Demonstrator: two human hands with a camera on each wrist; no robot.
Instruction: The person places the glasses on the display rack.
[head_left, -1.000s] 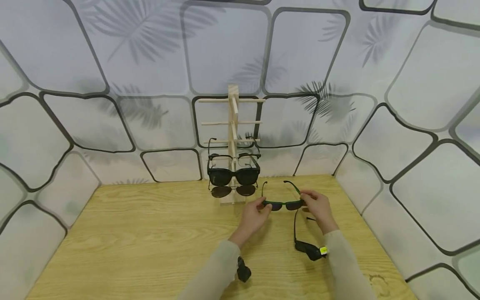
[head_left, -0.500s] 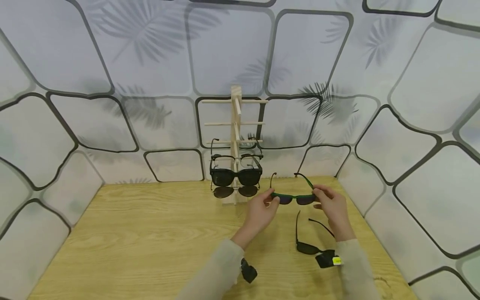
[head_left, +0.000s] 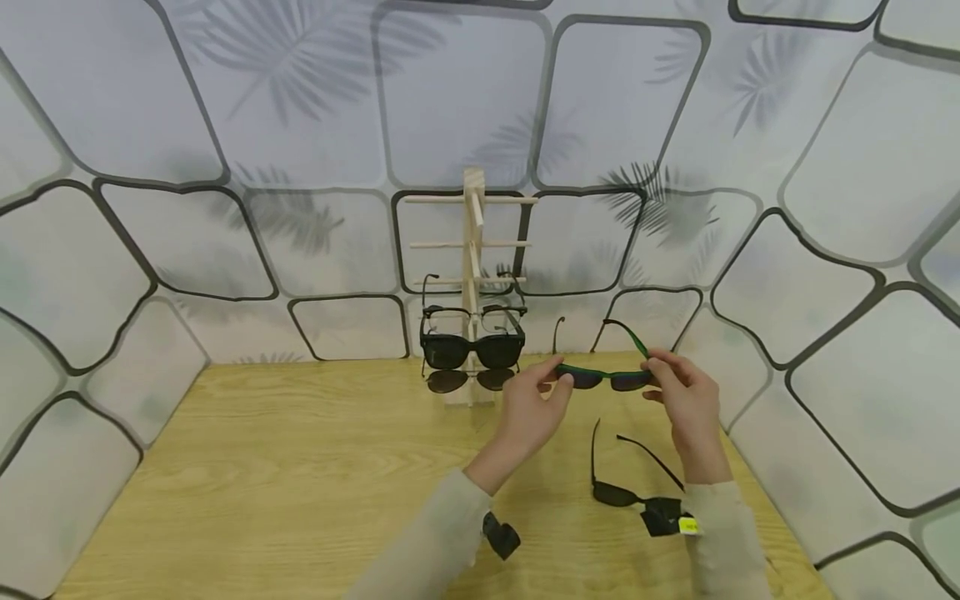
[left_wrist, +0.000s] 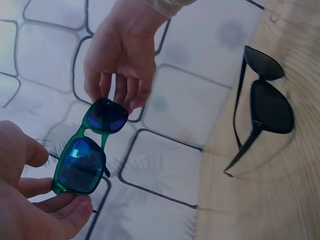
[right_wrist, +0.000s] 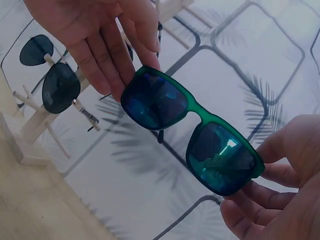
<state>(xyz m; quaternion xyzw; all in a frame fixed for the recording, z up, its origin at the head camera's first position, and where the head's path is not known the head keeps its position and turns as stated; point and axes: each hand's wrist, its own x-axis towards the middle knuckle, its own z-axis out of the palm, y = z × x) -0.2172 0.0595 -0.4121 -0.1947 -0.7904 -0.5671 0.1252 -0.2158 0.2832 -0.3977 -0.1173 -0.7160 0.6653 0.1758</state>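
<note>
While the green-framed sunglasses (right_wrist: 199, 110) hung aloft right of the wooden stand (head_left: 470, 267), left hand (head_left: 531, 414) pinched their stand-side end, right hand (head_left: 692, 404) the far end. Black sunglasses (head_left: 615, 495) lay front-right of the stand. Tabletop (head_left: 300, 467) ran wide to the stand's left; its back edge met the patterned wall (head_left: 450, 100) just behind the stand.

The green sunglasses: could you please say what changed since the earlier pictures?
The green sunglasses moved up and rightward in the head view, still held by left hand and right hand. The glasses on the stand and black sunglasses on the table stayed.
</note>
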